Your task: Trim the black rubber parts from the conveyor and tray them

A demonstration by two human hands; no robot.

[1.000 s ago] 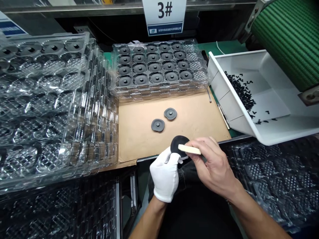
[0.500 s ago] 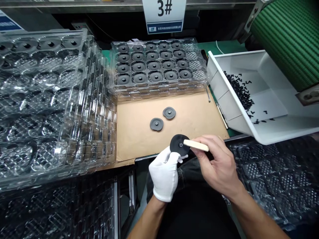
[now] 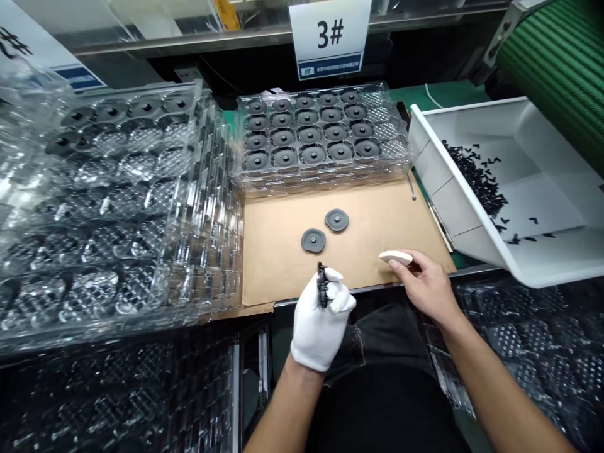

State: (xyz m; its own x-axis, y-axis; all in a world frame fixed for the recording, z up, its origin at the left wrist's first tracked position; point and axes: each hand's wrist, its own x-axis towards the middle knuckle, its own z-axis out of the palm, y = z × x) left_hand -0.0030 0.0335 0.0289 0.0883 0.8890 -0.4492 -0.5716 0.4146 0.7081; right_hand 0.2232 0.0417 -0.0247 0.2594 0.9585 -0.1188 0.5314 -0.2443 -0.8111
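Observation:
My left hand [image 3: 321,318], in a white cotton glove, pinches a black moulded disc [image 3: 322,286] that stands edge-on between its fingers. My right hand [image 3: 427,286], bare, holds a cream oval block [image 3: 395,257] by its end, above the cardboard sheet [image 3: 358,251] and well to the right of the disc. Two more black discs [image 3: 313,240] lie flat on the cardboard, the second [image 3: 336,219] just up and right of the first. Neither hand touches them.
A clear plastic tray stack [image 3: 321,132] holding rows of black discs stands behind the cardboard. Larger clear tray stacks [image 3: 117,207] rise on the left. A white bin [image 3: 500,189] of small black pieces sits at right, below a green ribbed roller [image 3: 557,63].
The left hand has turned the disc edge-on. The cream block has left the disc and moved right with my right hand. The view has shifted slightly.

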